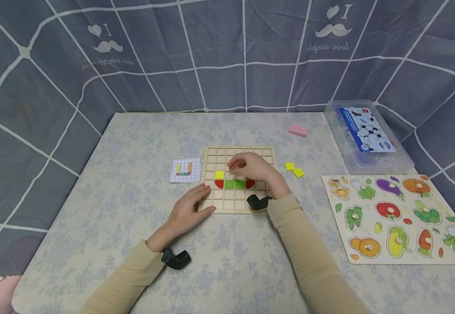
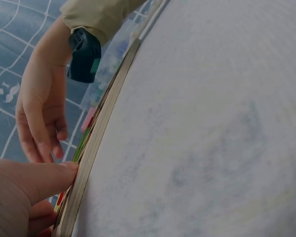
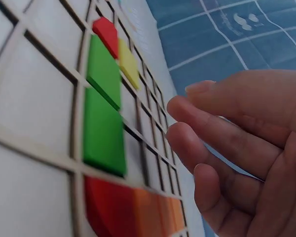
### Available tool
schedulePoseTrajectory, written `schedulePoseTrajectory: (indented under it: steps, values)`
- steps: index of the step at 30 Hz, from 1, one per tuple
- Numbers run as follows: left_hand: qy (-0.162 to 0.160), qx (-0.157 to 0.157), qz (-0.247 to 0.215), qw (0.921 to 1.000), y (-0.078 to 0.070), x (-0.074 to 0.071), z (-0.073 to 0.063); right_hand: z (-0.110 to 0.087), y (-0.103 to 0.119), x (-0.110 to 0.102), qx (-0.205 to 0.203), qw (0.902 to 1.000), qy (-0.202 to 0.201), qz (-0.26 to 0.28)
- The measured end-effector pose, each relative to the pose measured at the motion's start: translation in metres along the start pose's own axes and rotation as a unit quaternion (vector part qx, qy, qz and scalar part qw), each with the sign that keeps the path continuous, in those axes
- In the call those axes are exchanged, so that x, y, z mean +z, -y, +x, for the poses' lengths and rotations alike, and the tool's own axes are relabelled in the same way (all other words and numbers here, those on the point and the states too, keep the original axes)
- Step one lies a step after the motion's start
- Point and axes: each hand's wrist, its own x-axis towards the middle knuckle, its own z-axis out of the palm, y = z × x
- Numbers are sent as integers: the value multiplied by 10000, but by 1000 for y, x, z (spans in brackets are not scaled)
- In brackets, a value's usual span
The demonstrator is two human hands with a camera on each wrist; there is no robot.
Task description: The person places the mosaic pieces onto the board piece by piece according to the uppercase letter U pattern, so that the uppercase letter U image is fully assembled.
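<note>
A wooden grid board [image 1: 235, 208] lies on the table. On it sit a yellow square tile [image 1: 219, 175], red rounded corner tiles [image 1: 219, 184] and two green square tiles [image 1: 234, 184]. Orange tiles [image 3: 160, 210] show beside the nearer red one in the right wrist view; in the head view my right hand hides them. My right hand [image 1: 253, 166] hovers over the board, fingers loosely bent, with nothing between thumb and fingertips. My left hand [image 1: 188, 207] rests at the board's near left corner, its thumb touching the front edge and its fingers along the left side.
Left of the board lies a pattern card [image 1: 185, 170]. Two loose yellow tiles [image 1: 299, 172] lie to its right, and a pink block [image 1: 298, 131] farther back. A clear plastic box [image 1: 358, 163] and a vegetable puzzle board [image 1: 368, 257] occupy the right side.
</note>
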Motion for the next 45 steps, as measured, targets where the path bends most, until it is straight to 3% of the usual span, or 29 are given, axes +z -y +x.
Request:
schedulePoseTrajectory:
  steps: [11,17,34,45]
  values:
    - [-91,132,2,9999,0,0,0,-29,-22,-37,256,9922,-1175,325]
    - [-64,132,-37,9999,0,0,-1,-43,-36,-53,591,9842,-1566,569]
    - [-44,103,-23,9999,-1,0,-1,-60,-71,-68,1151,9760,-1693,740]
    - [-87,125,-6,9999,1,2,0,-67,-85,-72,1288,9751,-1646,744]
